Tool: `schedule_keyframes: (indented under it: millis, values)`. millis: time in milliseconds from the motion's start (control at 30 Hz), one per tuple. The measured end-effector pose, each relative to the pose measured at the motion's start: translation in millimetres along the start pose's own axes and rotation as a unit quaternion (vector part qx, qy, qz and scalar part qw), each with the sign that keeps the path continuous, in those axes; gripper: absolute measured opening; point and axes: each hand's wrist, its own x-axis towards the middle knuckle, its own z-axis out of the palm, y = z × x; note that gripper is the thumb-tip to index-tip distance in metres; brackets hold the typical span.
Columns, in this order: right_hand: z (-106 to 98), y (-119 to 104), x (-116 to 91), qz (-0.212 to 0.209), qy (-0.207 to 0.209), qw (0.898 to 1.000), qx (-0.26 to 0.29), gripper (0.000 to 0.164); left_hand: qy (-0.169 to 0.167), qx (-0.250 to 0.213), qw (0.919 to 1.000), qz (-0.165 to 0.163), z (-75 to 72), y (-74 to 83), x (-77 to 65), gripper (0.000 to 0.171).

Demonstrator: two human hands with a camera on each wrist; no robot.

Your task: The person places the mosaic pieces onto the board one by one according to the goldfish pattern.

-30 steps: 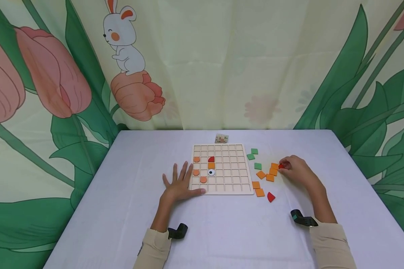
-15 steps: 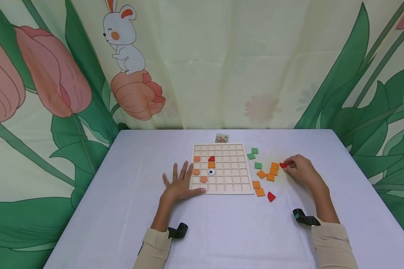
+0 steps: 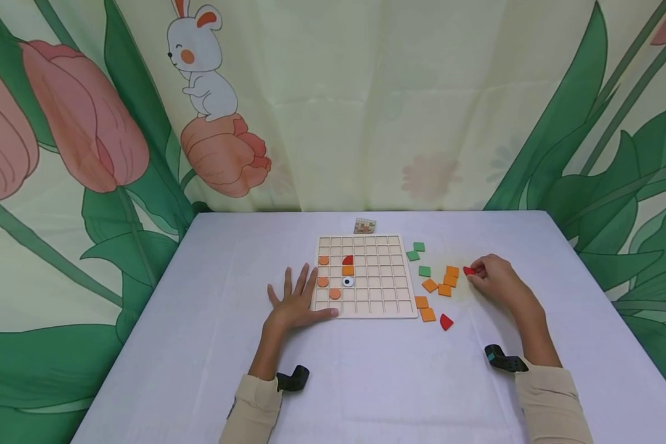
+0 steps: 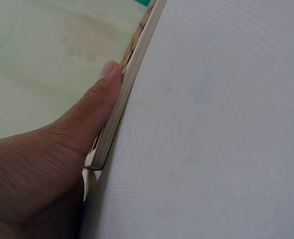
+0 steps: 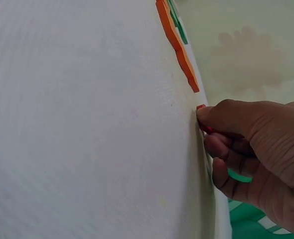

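Note:
My left hand (image 3: 293,309) lies with fingers spread at the near left corner of a pale wooden grid board (image 3: 374,301). Its thumb rests along the board's front edge, also seen in the left wrist view. With thumb and fingertips, my right hand (image 3: 496,279) pinches a red quarter-circle tile (image 3: 468,271) just right of the loose orange tiles (image 3: 444,290). In the right wrist view, the fingers partly cover that red tile (image 5: 201,107). On the board sit several orange discs (image 3: 335,294), a red quarter-circle piece (image 3: 348,260), an orange square (image 3: 348,270) and an eye disc (image 3: 348,282).
Several green square tiles (image 3: 424,271) lie right of the board. Another red quarter-circle tile (image 3: 446,322) lies nearer the front, beside orange squares (image 3: 428,315). A small patterned card (image 3: 364,226) is behind the board. A printed curtain (image 3: 333,111) hangs beyond the white-covered table (image 3: 377,382).
My right hand has shifted slightly right with the red tile, widening the gap from the orange squares. My left hand stays in place on the board.

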Motion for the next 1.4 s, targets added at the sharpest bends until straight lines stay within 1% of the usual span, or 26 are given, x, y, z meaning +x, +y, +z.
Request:
schedule_keyframes:
  millis: [267,467,633,867,1400]
  values:
    - [-1,-2,-3,0.002,0.0,1.0,0.001,0.032,0.001,-0.002,1.0,0.001,0.7,-2.3,0.8,0.113]
    - [1,-2,-3,0.0,-0.002,1.0,0.006,0.034,0.004,-0.004,1.0,0.001,0.1,-0.8,-0.5,0.113]
    - [2,-8,-4,-0.005,0.002,1.0,0.015,0.035,0.006,-0.007,1.0,0.002,-0.5,0.9,-1.4,0.112]
    - [4,-27,-7,-0.014,0.0,0.999,0.03,0.033,0.003,-0.008,1.0,-0.002,-1.0,1.2,-2.3,0.112]
    - [26,-74,-3,-0.057,-0.019,0.997,0.057,0.031,0.006,-0.018,0.9998,0.004,-1.0,0.3,-0.8,0.112]
